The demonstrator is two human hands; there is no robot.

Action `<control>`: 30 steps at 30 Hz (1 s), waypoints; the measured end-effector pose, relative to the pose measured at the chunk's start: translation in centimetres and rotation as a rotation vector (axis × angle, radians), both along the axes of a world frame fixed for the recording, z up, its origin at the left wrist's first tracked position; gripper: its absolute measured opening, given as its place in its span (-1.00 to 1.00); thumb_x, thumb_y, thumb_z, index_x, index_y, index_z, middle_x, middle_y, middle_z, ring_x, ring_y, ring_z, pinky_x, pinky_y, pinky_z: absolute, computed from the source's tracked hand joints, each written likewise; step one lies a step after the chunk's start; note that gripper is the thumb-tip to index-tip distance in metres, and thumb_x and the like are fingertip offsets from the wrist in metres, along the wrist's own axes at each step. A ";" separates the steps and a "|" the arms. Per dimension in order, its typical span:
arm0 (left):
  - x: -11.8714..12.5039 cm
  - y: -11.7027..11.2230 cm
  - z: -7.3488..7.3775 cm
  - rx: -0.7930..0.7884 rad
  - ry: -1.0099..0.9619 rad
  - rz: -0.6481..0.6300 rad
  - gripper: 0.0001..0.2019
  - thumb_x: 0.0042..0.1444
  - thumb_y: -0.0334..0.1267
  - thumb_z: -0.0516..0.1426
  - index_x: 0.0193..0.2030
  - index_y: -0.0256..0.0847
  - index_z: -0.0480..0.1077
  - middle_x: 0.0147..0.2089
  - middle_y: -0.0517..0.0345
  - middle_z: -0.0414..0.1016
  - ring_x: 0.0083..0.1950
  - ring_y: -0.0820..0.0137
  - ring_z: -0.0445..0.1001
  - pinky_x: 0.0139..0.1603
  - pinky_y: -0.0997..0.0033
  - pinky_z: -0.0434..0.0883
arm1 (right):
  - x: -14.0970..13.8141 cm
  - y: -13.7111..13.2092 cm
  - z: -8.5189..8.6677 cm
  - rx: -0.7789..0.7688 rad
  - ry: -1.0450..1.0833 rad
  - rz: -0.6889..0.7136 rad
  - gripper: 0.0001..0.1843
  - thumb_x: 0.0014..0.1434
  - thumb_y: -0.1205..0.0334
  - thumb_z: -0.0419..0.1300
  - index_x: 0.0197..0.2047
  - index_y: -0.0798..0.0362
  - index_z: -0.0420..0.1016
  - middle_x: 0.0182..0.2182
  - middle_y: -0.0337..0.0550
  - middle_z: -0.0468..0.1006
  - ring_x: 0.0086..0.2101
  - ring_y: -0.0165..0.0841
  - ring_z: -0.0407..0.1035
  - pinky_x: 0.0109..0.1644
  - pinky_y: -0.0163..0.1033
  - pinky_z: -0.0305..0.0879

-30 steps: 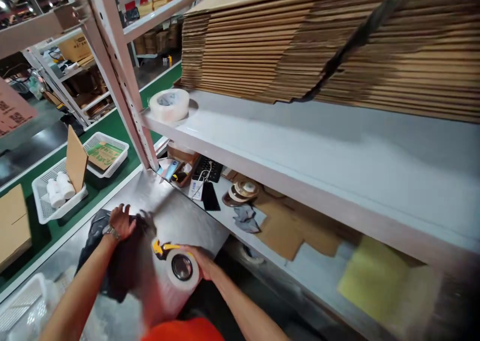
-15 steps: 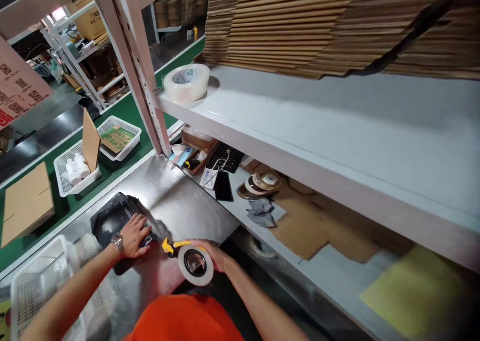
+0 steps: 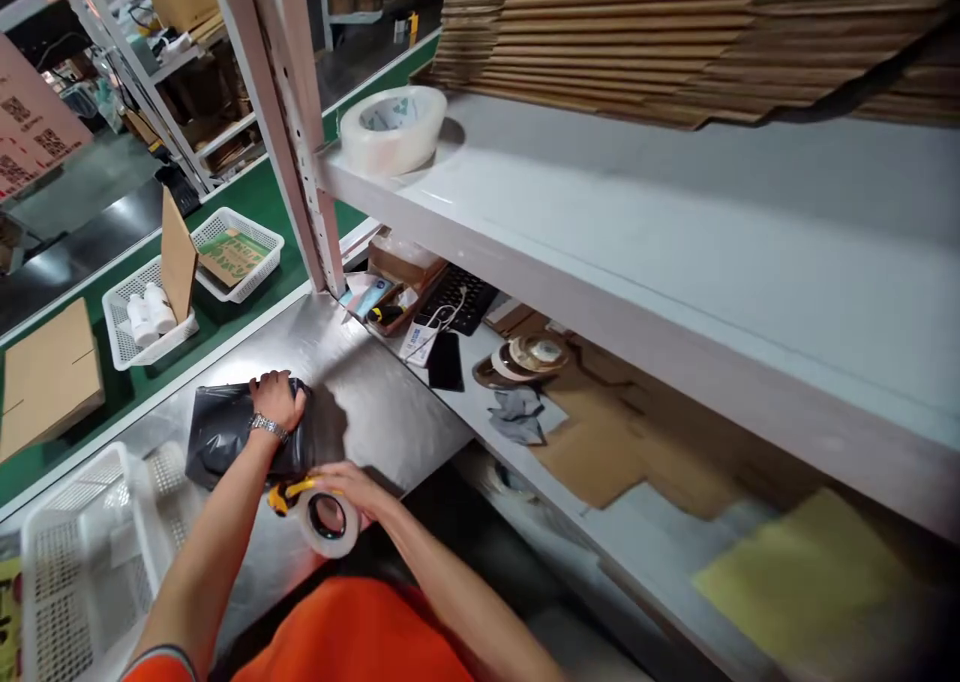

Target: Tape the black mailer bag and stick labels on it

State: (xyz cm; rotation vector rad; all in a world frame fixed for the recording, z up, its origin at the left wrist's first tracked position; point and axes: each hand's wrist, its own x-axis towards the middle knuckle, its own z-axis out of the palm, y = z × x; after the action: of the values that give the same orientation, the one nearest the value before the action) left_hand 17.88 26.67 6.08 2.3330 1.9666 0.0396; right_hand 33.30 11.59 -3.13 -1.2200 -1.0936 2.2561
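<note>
On the metal table, a shiny black plastic parcel [image 3: 219, 432] lies under my left hand [image 3: 276, 400]. Its fingers are bent over the parcel's far right part, and a metal watch circles the wrist. My right hand [image 3: 349, 487] grips a yellow tape dispenser [image 3: 289, 494] that carries a big roll of clear tape [image 3: 343, 536]. The dispenser's yellow head is close to the parcel's near right edge; whether they touch I cannot tell. My right fingers are partly hidden behind the roll.
White baskets [image 3: 75, 522] stand at the left of the metal table [image 3: 382, 402]. Beyond it, a green conveyor [image 3: 225, 332] carries baskets with white bottles and cardboard. On the shelf [image 3: 600, 202] to the right are a tape roll [image 3: 394, 132] and stacked flat cartons [image 3: 622, 42]. A phone [image 3: 446, 362] lies below.
My left hand has moved up to the parcel's far right part, its fingers now bent. The parcel lies flatter and squarer. My right hand has brought the tape dispenser left, closer to the parcel.
</note>
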 end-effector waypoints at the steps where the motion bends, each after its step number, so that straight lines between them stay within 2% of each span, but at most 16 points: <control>1: -0.1 0.1 0.0 -0.002 -0.003 -0.005 -0.56 0.42 -0.10 0.11 0.25 -0.37 0.54 0.16 -0.40 0.62 0.26 -0.24 0.50 0.43 -0.46 0.21 | -1.8 0.4 0.4 0.030 -0.026 0.069 -0.55 0.01 -0.03 0.48 -0.07 0.03 0.79 -0.56 -0.33 0.55 -0.56 -0.43 0.33 -0.42 -0.32 0.35; 3: -0.2 -0.1 0.0 -0.002 -0.032 -0.034 -0.57 0.43 -0.07 0.08 0.15 -0.38 0.57 0.10 -0.42 0.61 0.21 -0.30 0.51 0.38 -0.53 0.20 | -4.0 0.6 1.0 0.141 -0.077 0.221 -0.63 -0.18 0.16 0.56 -0.21 -0.04 0.81 -0.61 -0.40 0.52 -0.56 -0.45 0.33 -0.41 -0.35 0.32; 4: -0.2 -0.4 0.1 -0.002 -0.055 -0.063 -0.55 0.45 -0.05 0.05 0.14 -0.39 0.57 0.09 -0.43 0.60 0.21 -0.32 0.50 0.36 -0.55 0.20 | -4.2 0.3 1.1 0.204 -0.108 0.294 -0.63 -0.23 0.22 0.57 -0.24 -0.07 0.81 -0.62 -0.43 0.51 -0.57 -0.47 0.32 -0.43 -0.37 0.29; 6: -0.6 -1.9 0.0 -0.009 -0.102 -0.142 -0.51 0.48 0.00 0.01 0.11 -0.38 0.57 0.08 -0.43 0.59 0.19 -0.30 0.50 0.36 -0.54 0.19 | -2.3 -0.6 0.9 0.265 -0.139 0.370 -0.65 -0.18 0.21 0.53 -0.22 -0.09 0.81 -0.62 -0.45 0.50 -0.61 -0.51 0.29 -0.49 -0.41 0.23; 9: -2.0 -5.9 -1.0 -0.069 -0.158 -0.303 -0.54 0.41 0.13 0.13 0.01 -0.24 0.63 0.02 -0.25 0.64 0.15 -0.14 0.53 0.43 -0.34 0.25 | 4.9 -1.8 0.8 0.162 -0.121 0.271 -0.59 -0.07 0.14 0.46 -0.09 -0.01 0.79 -0.49 -0.31 0.63 -0.64 -0.51 0.31 -0.61 -0.43 0.18; 11: -3.6 -9.4 -2.1 -0.154 -0.204 -0.464 -0.57 0.30 0.19 0.21 -0.11 -0.14 0.65 -0.06 -0.15 0.66 0.08 -0.04 0.54 0.44 -0.25 0.30 | 10.6 -1.9 1.6 0.161 -0.194 0.158 -0.53 -0.02 0.10 0.46 -0.01 0.00 0.78 -0.41 -0.20 0.69 -0.62 -0.48 0.35 -0.61 -0.41 0.23; 14: -6.2 -14.2 -3.4 -0.287 -0.289 -0.661 -0.59 0.20 0.20 0.22 -0.30 -0.10 0.64 -0.24 -0.10 0.63 -0.06 0.02 0.53 0.45 -0.27 0.31 | 16.6 -1.5 4.2 0.178 -0.294 -0.010 -0.39 -0.01 0.00 0.48 0.11 0.06 0.73 -0.36 -0.11 0.73 -0.64 -0.45 0.32 -0.60 -0.33 0.27; 16: -7.3 -16.7 -3.4 -0.318 -0.412 -0.655 -0.60 0.20 0.20 0.20 -0.31 -0.09 0.63 -0.29 -0.08 0.62 -0.10 0.04 0.55 0.50 -0.27 0.29 | 17.9 -1.0 6.4 0.212 -0.309 -0.082 -0.29 0.01 -0.10 0.49 0.18 0.08 0.69 -0.31 -0.06 0.75 -0.65 -0.44 0.31 -0.59 -0.28 0.31; 18: -7.5 -18.5 -2.7 -0.283 -0.618 -0.503 -0.56 0.26 0.21 0.17 -0.16 -0.10 0.66 -0.17 -0.11 0.68 -0.03 0.05 0.59 0.48 -0.21 0.33 | 17.2 -0.7 8.5 0.257 -0.271 -0.132 -0.23 0.00 -0.18 0.50 0.20 0.07 0.68 -0.28 -0.04 0.75 -0.63 -0.42 0.33 -0.55 -0.24 0.37; 19: -7.4 -19.1 -2.1 -0.245 -0.742 -0.359 -0.52 0.29 0.23 0.15 -0.04 -0.12 0.66 -0.06 -0.14 0.70 0.05 0.04 0.60 0.44 -0.16 0.38 | 16.2 -0.6 9.4 0.279 -0.239 -0.147 -0.20 -0.01 -0.20 0.50 0.21 0.06 0.67 -0.28 -0.05 0.74 -0.62 -0.42 0.34 -0.53 -0.22 0.40; 21: -6.7 -20.0 -1.1 -0.200 -1.025 0.019 -0.41 0.33 0.31 0.13 0.15 -0.13 0.62 0.09 -0.17 0.70 0.14 0.05 0.61 0.32 -0.05 0.46 | 13.8 -0.4 10.8 0.317 -0.172 -0.157 -0.15 -0.04 -0.23 0.51 0.23 0.07 0.67 -0.29 -0.05 0.73 -0.61 -0.40 0.35 -0.49 -0.20 0.44; 23: -5.8 -20.6 -0.4 -0.283 -1.334 0.399 -0.26 0.25 0.48 0.13 0.18 -0.14 0.59 0.04 -0.14 0.70 0.04 0.10 0.65 0.12 0.06 0.54 | 11.1 -0.6 11.6 0.360 -0.134 -0.129 -0.11 -0.06 -0.23 0.52 0.26 0.07 0.66 -0.28 -0.03 0.73 -0.59 -0.36 0.39 -0.46 -0.18 0.47; 24: -5.6 -20.8 -0.2 -0.372 -1.484 0.536 -0.17 0.17 0.57 0.13 0.15 -0.17 0.60 -0.03 -0.12 0.70 -0.05 0.14 0.66 0.02 0.13 0.56 | 9.9 -0.7 11.9 0.395 -0.129 -0.110 -0.12 -0.08 -0.22 0.53 0.24 0.08 0.68 -0.26 -0.01 0.74 -0.55 -0.32 0.44 -0.42 -0.16 0.51; 25: -5.4 -21.0 0.0 -0.468 -1.617 0.633 -0.11 0.08 0.63 0.15 0.10 -0.19 0.61 -0.10 -0.09 0.69 -0.13 0.18 0.65 -0.08 0.19 0.55 | 8.7 -0.8 12.1 0.438 -0.131 -0.092 -0.15 -0.09 -0.21 0.54 0.21 0.07 0.71 -0.22 0.02 0.76 -0.49 -0.25 0.51 -0.35 -0.13 0.56; 27: -5.5 -21.4 0.2 -0.583 -1.796 0.737 -0.11 -0.07 0.64 0.27 -0.03 -0.23 0.64 -0.21 -0.03 0.67 -0.23 0.25 0.62 -0.19 0.28 0.54 | 6.6 -1.1 12.3 0.520 -0.146 -0.052 -0.24 -0.12 -0.17 0.56 0.12 0.04 0.78 -0.12 0.07 0.78 -0.27 -0.07 0.64 -0.12 -0.04 0.65; 30: -6.5 -21.9 0.3 -0.519 -1.887 0.844 -0.29 -0.11 0.42 0.46 -0.15 -0.24 0.65 -0.28 0.02 0.65 -0.27 0.28 0.60 -0.19 0.29 0.56 | 4.2 -1.4 12.2 0.575 -0.165 0.011 -0.31 -0.12 -0.11 0.57 0.08 0.01 0.81 0.04 0.11 0.78 0.01 0.12 0.66 0.16 0.09 0.63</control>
State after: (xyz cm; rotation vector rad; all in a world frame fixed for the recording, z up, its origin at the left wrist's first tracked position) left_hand 11.40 4.78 6.37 0.2848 1.2221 1.0700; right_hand 37.51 10.17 9.10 -1.1537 -1.6598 1.6784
